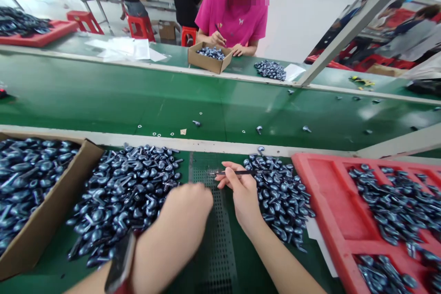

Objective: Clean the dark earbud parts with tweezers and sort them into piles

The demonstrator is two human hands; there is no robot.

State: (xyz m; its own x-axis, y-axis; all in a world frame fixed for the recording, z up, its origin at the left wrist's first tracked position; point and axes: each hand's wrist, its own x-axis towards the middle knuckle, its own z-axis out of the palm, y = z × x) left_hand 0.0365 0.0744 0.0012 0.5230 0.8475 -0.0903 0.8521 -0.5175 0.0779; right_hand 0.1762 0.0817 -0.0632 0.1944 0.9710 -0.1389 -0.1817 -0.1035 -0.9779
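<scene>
My left hand [188,206] hangs with curled fingers over a perforated green mat [210,225], beside a heap of dark blue metallic earbud-shaped parts [120,197]. Its fingertips are hidden, so any small item in them cannot be seen. My right hand [243,193] pinches a slim black pen-like tool [237,172], whose tip points left above the mat. A second heap of the same parts [282,197] lies just right of that hand. A dark watch with a red strap [120,264] sits on my left wrist.
To the left, a cardboard box [44,197] is full of parts; to the right, a red compartment tray [327,206] holds more. Beyond a white rail runs a green conveyor belt [138,101] with stray parts and small rings. A co-worker in a pink shirt [230,14] works across it.
</scene>
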